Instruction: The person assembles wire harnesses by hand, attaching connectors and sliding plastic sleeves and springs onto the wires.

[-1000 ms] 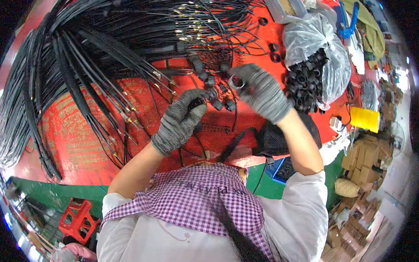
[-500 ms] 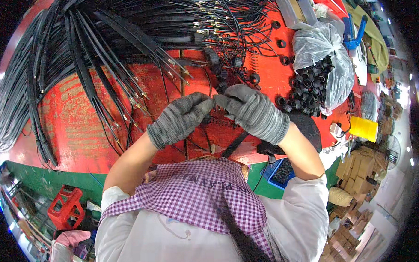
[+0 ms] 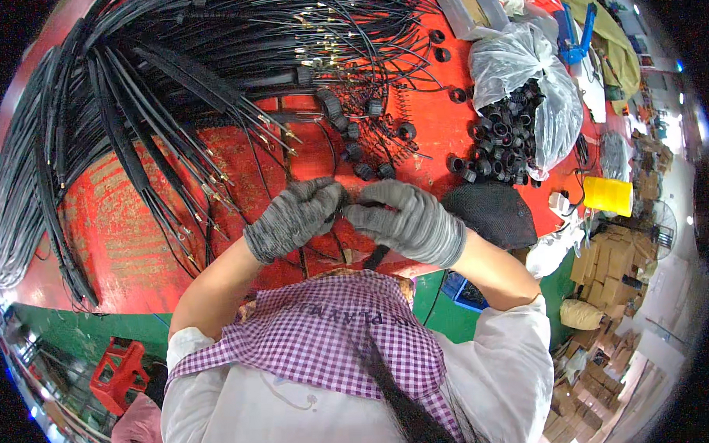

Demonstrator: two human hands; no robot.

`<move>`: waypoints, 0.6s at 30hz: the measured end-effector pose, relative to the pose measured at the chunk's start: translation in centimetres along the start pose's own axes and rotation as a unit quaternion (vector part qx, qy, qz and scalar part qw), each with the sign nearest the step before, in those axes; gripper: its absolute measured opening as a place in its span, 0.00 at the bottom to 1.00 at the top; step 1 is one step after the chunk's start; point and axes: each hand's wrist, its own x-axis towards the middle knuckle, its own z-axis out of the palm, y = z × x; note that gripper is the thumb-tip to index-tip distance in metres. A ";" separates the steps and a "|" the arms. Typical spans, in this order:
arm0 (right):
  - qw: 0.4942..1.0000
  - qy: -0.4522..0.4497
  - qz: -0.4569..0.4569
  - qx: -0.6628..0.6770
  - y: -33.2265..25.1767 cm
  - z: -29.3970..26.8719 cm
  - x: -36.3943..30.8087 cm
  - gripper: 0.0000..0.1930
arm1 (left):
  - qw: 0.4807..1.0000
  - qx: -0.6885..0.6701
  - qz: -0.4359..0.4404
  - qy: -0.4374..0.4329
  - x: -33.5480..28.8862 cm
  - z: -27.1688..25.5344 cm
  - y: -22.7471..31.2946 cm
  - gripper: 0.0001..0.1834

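Note:
Both my hands wear grey striped knit gloves and meet over the near part of a red, worn tabletop (image 3: 128, 221). My left hand (image 3: 294, 218) has its fingers bent and pinched together. My right hand (image 3: 408, 222) curls in against it, thumb and fingertips pressed together. A small dark piece shows between the fingertips, too covered to name. Just beyond them lie several black ribbed rings (image 3: 352, 153) and thin black coil springs (image 3: 403, 103). Black cables (image 3: 145, 162) with brass-coloured metal ends fan out at the left and far side.
Black plastic caps (image 3: 504, 142) spill from a clear plastic bag (image 3: 556, 82) on the right. Nearby are a black mesh cloth (image 3: 491, 213), a yellow block-like item (image 3: 607, 196) and a blue tool (image 3: 578, 42). A red stool (image 3: 119, 376) and blue crate (image 3: 465, 289) stand below table level.
My joined hands have come nearer my body, and the right fingers have curled in more. The view has shifted a little, so the tabletop things sit further left.

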 end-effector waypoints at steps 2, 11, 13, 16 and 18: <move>0.993 0.021 0.049 0.104 0.6 0.2 0.0 0.20 | 0.812 0.325 0.483 0.051 0.5 0.3 -1.6 0.10; 0.977 -0.074 0.175 0.098 0.9 1.6 -1.6 0.28 | 0.987 0.035 0.060 -0.146 0.4 3.4 0.3 0.18; 0.987 -0.026 0.154 0.047 1.0 0.3 -1.5 0.31 | 0.980 -0.081 0.072 -0.165 0.3 3.5 0.5 0.18; 0.962 -0.207 0.176 0.021 1.8 -0.9 -1.4 0.33 | 0.991 -0.013 0.055 -0.125 0.8 3.7 0.1 0.17; 0.975 -0.154 0.153 0.054 3.0 -0.3 -2.3 0.33 | 0.991 0.022 0.080 -0.108 1.4 4.1 -0.1 0.16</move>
